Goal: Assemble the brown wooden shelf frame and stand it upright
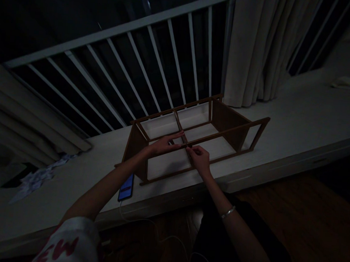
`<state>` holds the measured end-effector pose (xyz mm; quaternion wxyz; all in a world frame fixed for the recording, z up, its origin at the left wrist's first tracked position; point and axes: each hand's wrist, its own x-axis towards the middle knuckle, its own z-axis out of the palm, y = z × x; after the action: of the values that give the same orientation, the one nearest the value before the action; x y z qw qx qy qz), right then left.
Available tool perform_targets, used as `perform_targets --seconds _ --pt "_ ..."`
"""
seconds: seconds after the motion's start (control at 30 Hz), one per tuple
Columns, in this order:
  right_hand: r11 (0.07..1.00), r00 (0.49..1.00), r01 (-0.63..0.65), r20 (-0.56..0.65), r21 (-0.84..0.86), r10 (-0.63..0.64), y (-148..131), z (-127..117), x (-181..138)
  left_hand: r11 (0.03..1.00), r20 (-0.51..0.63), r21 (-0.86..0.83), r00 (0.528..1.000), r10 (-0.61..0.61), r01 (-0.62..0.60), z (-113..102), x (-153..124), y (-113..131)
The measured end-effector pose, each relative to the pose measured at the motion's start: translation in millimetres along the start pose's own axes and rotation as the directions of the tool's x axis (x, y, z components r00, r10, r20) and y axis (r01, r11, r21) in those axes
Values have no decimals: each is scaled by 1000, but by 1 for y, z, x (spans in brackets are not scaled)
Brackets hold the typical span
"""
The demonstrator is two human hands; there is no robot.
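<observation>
A brown wooden rack frame [223, 116] lies on the pale window ledge [297, 114], with two solid end panels and thin rails between them. My left hand [162, 144] rests on the middle cross rail, fingers stretched along it. My right hand [200, 158] is closed in a pinch on the same rail joint, just right of the left hand. What the right fingertips hold is too dark and small to make out. A thin bracelet sits on my right wrist.
A phone [126, 187] with a white cable lies on the ledge left of the rack. Crumpled paper [37, 178] lies further left. White window bars [131, 65] and curtains [257, 49] stand behind. Dark wooden floor [305, 226] lies below.
</observation>
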<state>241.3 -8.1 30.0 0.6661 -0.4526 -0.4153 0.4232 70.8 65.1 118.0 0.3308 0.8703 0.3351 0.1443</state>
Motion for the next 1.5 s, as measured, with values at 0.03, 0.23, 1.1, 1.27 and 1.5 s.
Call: perform_targets --seconds 0.03,0.23,1.1,1.27,1.5 --pt "999 998 -38 43 18 38 1 0 0 1000 2 -1 1000 1 -1 0 0 0" --pt "980 972 -152 198 127 125 0 1 -2 1000 -1 16 1000 -8 8 0 0 -1" --pt "995 996 13 89 101 -22 6 11 -10 1000 -5 15 1000 11 -11 0 0 -2" --pt "997 995 59 77 50 -63 8 11 -11 1000 -4 6 1000 8 -8 0 0 -1" --pt "990 990 131 55 -51 -129 8 9 -16 1000 -11 -1 1000 12 -12 0 0 0"
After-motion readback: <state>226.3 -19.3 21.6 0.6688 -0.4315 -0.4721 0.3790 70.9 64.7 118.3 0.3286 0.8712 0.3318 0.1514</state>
